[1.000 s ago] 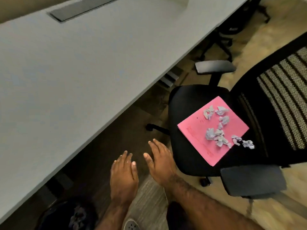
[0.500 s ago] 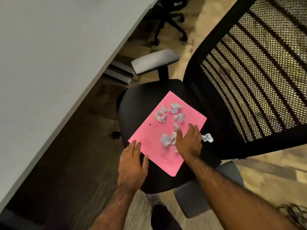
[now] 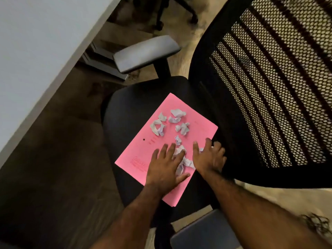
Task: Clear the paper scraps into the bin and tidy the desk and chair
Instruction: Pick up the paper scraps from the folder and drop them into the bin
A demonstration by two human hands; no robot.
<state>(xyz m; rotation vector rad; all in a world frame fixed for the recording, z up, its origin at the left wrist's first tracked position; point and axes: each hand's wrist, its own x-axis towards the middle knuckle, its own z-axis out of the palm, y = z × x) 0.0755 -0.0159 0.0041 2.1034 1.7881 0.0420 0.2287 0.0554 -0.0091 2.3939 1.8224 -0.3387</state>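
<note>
A pink folder (image 3: 142, 151) lies on the black seat of an office chair (image 3: 125, 112). Several crumpled white paper scraps (image 3: 177, 117) are scattered over its far half, and more scraps (image 3: 186, 161) bunch between my hands. My left hand (image 3: 165, 166) lies flat on the folder with its fingers spread, touching that bunch. My right hand (image 3: 209, 157) rests at the folder's right edge, fingers apart and slightly curled over a scrap on the seat. No bin is in view.
The chair's mesh backrest (image 3: 269, 87) rises on the right. A grey armrest (image 3: 145, 53) sits beyond the seat and another armrest (image 3: 206, 232) is near me. The white desk (image 3: 36, 51) fills the upper left. A second chair's base (image 3: 172, 13) stands beyond.
My view has closed in on the chair. My left hand slid from the folder's near corner onto the scraps; my right hand shifted right to the folder's edge.
</note>
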